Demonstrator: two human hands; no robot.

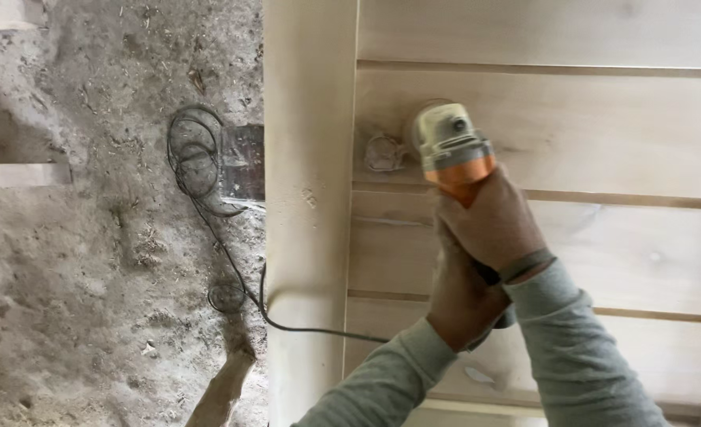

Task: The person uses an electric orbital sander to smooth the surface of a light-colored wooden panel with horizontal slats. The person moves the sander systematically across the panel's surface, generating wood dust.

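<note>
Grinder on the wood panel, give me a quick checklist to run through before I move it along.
1. Both hands on the grinder: right hand ahead, left hand behind: ok.
2. Head against the plank: ok.
3. Cord away from the head: ok, it trails to the floor.
4. Gloves: not ok, bare hands.
5. Disc condition: cannot tell, hidden.

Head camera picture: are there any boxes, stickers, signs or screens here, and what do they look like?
No packages, signs or screens show, and no label can be made out.
Orange and dusty cream angle grinder: on the pale wooden slat panel, held by both hands, right hand in front, left hand behind; its casing is too dusty to show a sticker.
Thin black power cord: coiled on the dusty grey floor, left of the panel.
</note>
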